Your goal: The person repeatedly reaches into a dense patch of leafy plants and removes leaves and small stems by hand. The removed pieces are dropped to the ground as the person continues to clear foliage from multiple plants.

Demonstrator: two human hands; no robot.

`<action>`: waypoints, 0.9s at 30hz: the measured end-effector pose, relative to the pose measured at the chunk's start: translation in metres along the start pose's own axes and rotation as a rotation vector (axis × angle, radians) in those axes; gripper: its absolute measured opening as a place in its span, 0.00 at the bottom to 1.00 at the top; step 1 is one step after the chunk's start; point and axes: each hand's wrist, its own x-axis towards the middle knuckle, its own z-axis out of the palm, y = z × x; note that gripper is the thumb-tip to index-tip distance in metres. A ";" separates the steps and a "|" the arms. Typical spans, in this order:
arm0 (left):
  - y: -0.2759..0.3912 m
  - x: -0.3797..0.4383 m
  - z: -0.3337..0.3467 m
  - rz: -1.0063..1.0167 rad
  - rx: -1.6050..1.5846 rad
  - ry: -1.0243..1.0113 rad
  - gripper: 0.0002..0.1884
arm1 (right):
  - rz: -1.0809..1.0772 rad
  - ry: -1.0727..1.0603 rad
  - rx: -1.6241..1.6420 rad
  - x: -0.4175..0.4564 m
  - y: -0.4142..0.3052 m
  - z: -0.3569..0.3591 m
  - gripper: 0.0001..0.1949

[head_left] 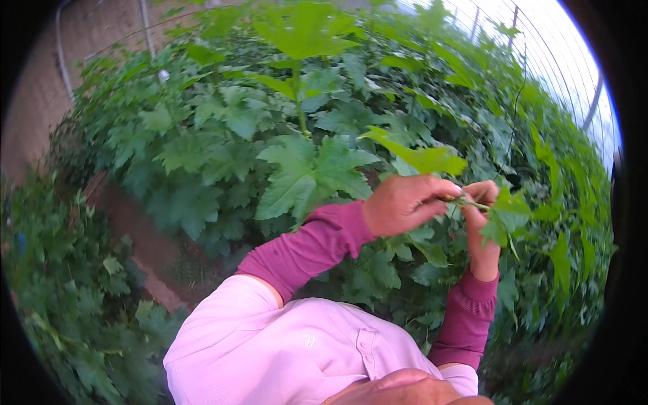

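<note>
My left hand [407,202] reaches across to the right, its thumb and fingers pinched on a thin green plant stem [473,203]. Close against its fingertips, my right hand [481,212] holds the same stem. A lobed green leaf [509,212] spreads at the stem's right end, beside my right hand. Just above my left hand stands a bright yellow-green leaf [425,156]. To the left of that hand lies a broad, toothed leaf [316,174]. Fingers partly hide the place where the two hands meet.
Dense leafy plants [187,152] fill the bed in front. A bare soil path [157,253] runs at the left, with more plants [86,314] beyond it. A thin dark wire or string [516,106] hangs at the right. Greenhouse frame bars [593,104] curve at the upper right.
</note>
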 end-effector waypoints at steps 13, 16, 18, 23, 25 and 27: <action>0.013 0.013 -0.012 -0.435 -0.512 -0.046 0.07 | 0.243 -0.485 0.554 0.041 -0.010 -0.001 0.17; 0.003 0.017 -0.010 -0.530 -0.539 -0.046 0.07 | 0.223 -0.369 0.383 0.043 -0.001 -0.001 0.19; 0.005 0.012 -0.020 -0.583 -0.475 -0.028 0.08 | 0.229 -0.323 0.354 0.034 -0.023 0.021 0.16; 0.000 0.003 -0.015 -0.576 -0.414 0.099 0.10 | 0.347 -0.187 0.432 0.002 -0.001 0.030 0.17; -0.005 -0.007 -0.013 -0.668 -0.391 0.029 0.10 | 0.403 -0.137 0.686 -0.013 0.035 0.025 0.16; -0.012 -0.028 -0.018 -0.778 -0.434 -0.059 0.11 | 0.370 -0.074 0.720 -0.013 0.041 0.019 0.16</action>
